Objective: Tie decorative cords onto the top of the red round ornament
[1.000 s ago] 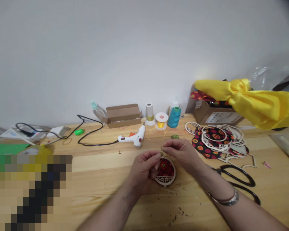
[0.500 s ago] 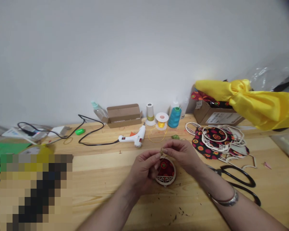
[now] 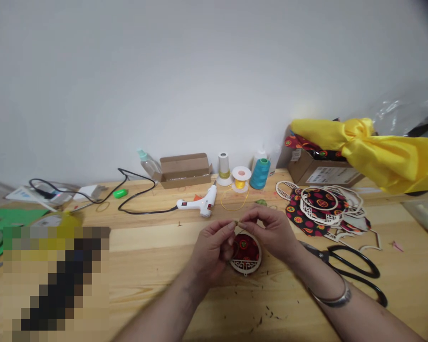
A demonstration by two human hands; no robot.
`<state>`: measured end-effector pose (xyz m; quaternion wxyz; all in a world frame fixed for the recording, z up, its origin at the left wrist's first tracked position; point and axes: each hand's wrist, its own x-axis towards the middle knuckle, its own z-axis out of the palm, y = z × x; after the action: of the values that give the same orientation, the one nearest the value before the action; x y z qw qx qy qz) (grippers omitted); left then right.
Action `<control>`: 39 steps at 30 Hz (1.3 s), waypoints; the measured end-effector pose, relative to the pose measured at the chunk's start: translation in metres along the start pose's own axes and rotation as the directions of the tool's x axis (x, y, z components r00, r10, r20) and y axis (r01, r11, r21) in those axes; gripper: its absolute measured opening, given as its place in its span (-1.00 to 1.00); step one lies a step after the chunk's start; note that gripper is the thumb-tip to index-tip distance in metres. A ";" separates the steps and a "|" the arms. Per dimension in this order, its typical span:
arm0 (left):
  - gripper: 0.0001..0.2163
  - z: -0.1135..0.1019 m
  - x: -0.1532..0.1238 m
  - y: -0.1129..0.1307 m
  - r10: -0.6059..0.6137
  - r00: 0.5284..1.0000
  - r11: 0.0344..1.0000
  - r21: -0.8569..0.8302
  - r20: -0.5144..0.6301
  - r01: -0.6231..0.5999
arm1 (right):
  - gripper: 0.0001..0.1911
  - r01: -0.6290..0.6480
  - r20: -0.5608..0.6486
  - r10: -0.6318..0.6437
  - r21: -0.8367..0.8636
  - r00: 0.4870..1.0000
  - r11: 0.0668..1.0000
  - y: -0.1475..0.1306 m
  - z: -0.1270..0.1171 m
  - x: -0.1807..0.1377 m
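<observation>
My left hand (image 3: 212, 247) and my right hand (image 3: 273, 232) meet fingertip to fingertip, both pinching a thin gold-olive cord (image 3: 237, 222). Most of the cord is hidden by the fingers. Just below them lies a round ornament (image 3: 246, 261) on the table, with dark red patterned fabric inside a pale wooden rim and a lattice along its lower part. The left fingers overlap its left edge. A metal bracelet circles my right wrist. Black-handled scissors (image 3: 354, 261) lie partly beneath my right forearm.
Behind the hands lie a white glue gun (image 3: 201, 205) with black cable, a spool of yellow cord (image 3: 241, 178), a blue thread cone (image 3: 260, 173) and an open cardboard box (image 3: 185, 173). Fabric pieces and wooden frames (image 3: 324, 209) are piled right, near yellow satin (image 3: 388, 147).
The fingertips have drawn closer together over the cord, and the left hand has shifted slightly upward. The ornament stays on the table. The whole view has shifted slightly.
</observation>
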<state>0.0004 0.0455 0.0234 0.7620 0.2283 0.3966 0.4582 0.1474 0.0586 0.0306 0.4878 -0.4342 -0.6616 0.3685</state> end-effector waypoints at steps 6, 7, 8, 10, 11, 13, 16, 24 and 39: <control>-0.88 0.000 0.000 -0.001 0.019 1.000 1.000 0.012 -0.014 -0.019 | -0.98 0.004 0.017 -0.003 -0.068 1.000 0.998 -0.001 0.001 -0.001; -0.88 0.000 0.001 -0.001 0.025 1.000 1.000 0.016 -0.016 -0.025 | -0.98 -0.011 0.017 0.013 -0.082 1.000 0.997 -0.001 0.001 -0.001; -0.88 0.000 0.001 -0.001 0.030 0.999 0.999 0.022 -0.017 -0.030 | -0.97 -0.025 0.015 0.027 -0.095 1.000 0.995 0.000 0.002 -0.001; -0.88 -0.001 0.001 -0.002 0.042 0.999 0.998 0.039 -0.019 -0.041 | -0.94 -0.043 0.008 0.044 -0.112 0.999 0.993 0.002 0.002 -0.002; -0.88 -0.001 0.001 -0.002 0.046 0.999 0.998 0.046 -0.022 -0.045 | -0.93 -0.046 0.006 0.047 -0.115 0.999 0.992 0.002 0.002 -0.002; -0.88 -0.001 0.001 -0.003 0.048 0.999 0.997 0.058 -0.025 -0.046 | -0.92 -0.046 0.004 0.047 -0.112 0.999 0.993 0.003 0.002 -0.002; -0.88 -0.001 0.001 -0.003 0.049 0.999 0.997 0.067 -0.022 -0.047 | -0.94 -0.025 0.006 0.026 -0.101 1.000 0.995 0.003 0.002 -0.002; -0.88 -0.001 0.000 -0.003 0.065 0.997 0.990 0.125 -0.029 -0.061 | -0.94 0.015 0.029 -0.012 -0.126 1.000 0.992 0.001 0.001 0.000; -0.80 0.000 -0.001 -0.001 0.080 0.997 0.958 0.279 -0.019 -0.072 | -0.90 -0.024 0.079 0.037 -0.163 0.996 0.986 0.003 -0.001 0.000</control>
<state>0.0004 0.0439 0.0229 0.6982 0.3413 0.4592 0.4303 0.1488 0.0599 0.0277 0.4180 -0.4669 -0.7019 0.3385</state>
